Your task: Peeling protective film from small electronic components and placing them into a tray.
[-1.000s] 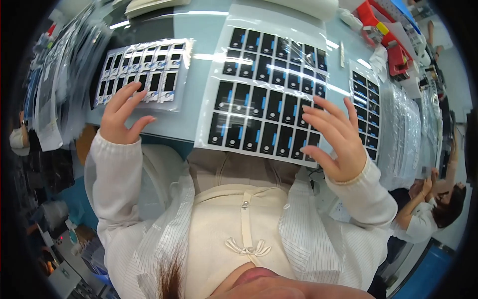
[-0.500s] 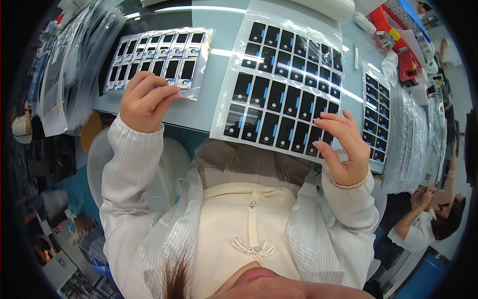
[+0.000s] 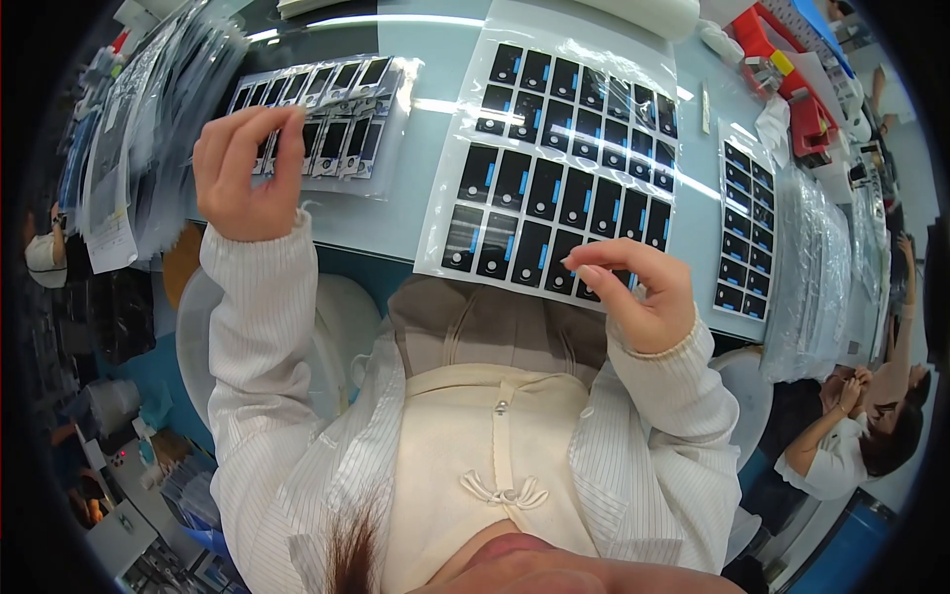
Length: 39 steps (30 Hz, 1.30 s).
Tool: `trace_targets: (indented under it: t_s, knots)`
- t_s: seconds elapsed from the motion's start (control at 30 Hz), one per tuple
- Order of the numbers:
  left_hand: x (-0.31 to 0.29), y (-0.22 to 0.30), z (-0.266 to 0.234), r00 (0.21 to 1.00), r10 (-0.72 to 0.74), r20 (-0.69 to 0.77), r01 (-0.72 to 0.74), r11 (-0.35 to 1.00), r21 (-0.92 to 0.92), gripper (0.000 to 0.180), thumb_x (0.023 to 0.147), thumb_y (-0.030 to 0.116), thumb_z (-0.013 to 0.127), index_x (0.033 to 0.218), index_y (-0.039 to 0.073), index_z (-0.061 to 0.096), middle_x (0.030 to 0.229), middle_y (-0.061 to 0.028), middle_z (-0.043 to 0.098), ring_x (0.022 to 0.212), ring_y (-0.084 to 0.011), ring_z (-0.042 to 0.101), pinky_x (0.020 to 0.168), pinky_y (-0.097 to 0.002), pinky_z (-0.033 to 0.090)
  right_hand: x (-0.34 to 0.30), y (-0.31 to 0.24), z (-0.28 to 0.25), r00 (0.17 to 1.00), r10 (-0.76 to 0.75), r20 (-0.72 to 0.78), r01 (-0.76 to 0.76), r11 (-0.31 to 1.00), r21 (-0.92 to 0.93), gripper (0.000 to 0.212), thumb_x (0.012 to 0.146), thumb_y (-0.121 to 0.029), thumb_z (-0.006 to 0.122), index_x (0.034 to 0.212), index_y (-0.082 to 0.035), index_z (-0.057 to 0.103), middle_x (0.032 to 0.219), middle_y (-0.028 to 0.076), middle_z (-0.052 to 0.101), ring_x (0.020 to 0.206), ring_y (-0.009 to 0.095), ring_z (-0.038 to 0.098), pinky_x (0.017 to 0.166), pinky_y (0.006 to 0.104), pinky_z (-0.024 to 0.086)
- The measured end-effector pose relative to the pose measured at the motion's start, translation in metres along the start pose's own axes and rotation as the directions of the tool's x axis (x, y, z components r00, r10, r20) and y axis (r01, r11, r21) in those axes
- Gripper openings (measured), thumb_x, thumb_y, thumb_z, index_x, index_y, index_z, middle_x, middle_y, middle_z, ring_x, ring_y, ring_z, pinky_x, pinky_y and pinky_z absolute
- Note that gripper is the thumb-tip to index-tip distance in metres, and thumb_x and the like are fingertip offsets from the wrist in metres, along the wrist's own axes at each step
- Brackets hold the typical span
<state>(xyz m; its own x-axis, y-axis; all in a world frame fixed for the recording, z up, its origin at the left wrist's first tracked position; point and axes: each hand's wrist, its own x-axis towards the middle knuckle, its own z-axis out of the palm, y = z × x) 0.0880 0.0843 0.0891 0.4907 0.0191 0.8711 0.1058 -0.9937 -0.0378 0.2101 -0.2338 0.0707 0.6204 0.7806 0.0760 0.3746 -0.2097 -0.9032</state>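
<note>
My left hand is closed, thumb and forefinger pinching the near edge of a clear film sheet of small black-and-white labels. That edge is raised and bent back; similar labels show beneath it. My right hand is closed in a pinch over the near edge of a large translucent sheet with rows of black rectangular pieces. Each piece has a pale dot, and many have a blue tab. Whatever lies between the right fingertips is too small to make out.
Thick stacks of clear plastic sheets stand at the left. On the right are a narrower sheet of black pieces, bubble-wrapped bundles and red bins. A white roll lies at the back. Another person sits at the right.
My left hand has moved up and left, raising the near edge of the label film. My right hand has moved left along the large sheet's near edge, its fingers drawing together.
</note>
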Motion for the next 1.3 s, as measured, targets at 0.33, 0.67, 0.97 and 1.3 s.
trace_targets:
  t_s: [0.33,0.67,0.97,1.3]
  knots:
    - [0.004,-0.012,-0.001,0.909,-0.383,-0.167,0.357,0.920,-0.164,0.006,0.078,0.009,0.071,0.081,0.005,0.067,0.077,-0.0019,0.064,0.058,-0.0093,0.054,0.050,-0.0188,0.040,0.023,-0.022,0.018,0.983,-0.165,0.085,0.167,0.986,-0.017,0.016,0.082,-0.002,0.060,0.098,0.003,0.064,0.090,0.010,0.067,0.080,0.015,0.064,0.067,0.0235,0.049]
    - [0.032,0.077,-0.005,0.975,0.172,-0.140,-0.190,0.973,-0.128,0.015,0.072,0.003,0.071,0.086,0.002,0.066,0.082,-0.0049,0.063,0.062,-0.0147,0.057,0.051,-0.0211,0.043,0.056,-0.016,0.014,0.956,0.172,0.239,-0.289,0.393,0.873,0.078,0.090,-0.060,0.028,0.132,0.005,0.031,0.126,0.027,0.047,0.108,0.034,0.055,0.087,0.0401,0.049]
    - [-0.030,0.207,-0.010,0.935,0.354,0.022,-0.272,0.755,-0.597,0.022,0.062,0.010,0.070,0.083,0.005,0.067,0.075,0.0023,0.056,0.052,-0.0061,0.037,0.044,-0.0200,0.021,-0.045,0.006,-0.031,0.832,0.527,0.174,-0.485,0.538,0.689,0.033,0.093,-0.018,0.048,0.116,0.005,0.050,0.099,0.014,0.063,0.082,0.020,0.065,0.067,0.0309,0.056]
    - [-0.032,0.127,-0.023,0.806,0.244,0.540,0.235,0.704,-0.670,0.014,0.081,0.017,0.060,0.081,0.005,0.067,0.065,-0.0044,0.059,0.050,-0.0163,0.046,0.048,-0.0289,0.036,-0.097,0.036,-0.029,0.817,0.539,0.207,-0.532,0.564,0.632,0.034,0.092,-0.009,0.048,0.120,0.011,0.047,0.098,0.018,0.064,0.080,0.021,0.065,0.066,0.0283,0.053]
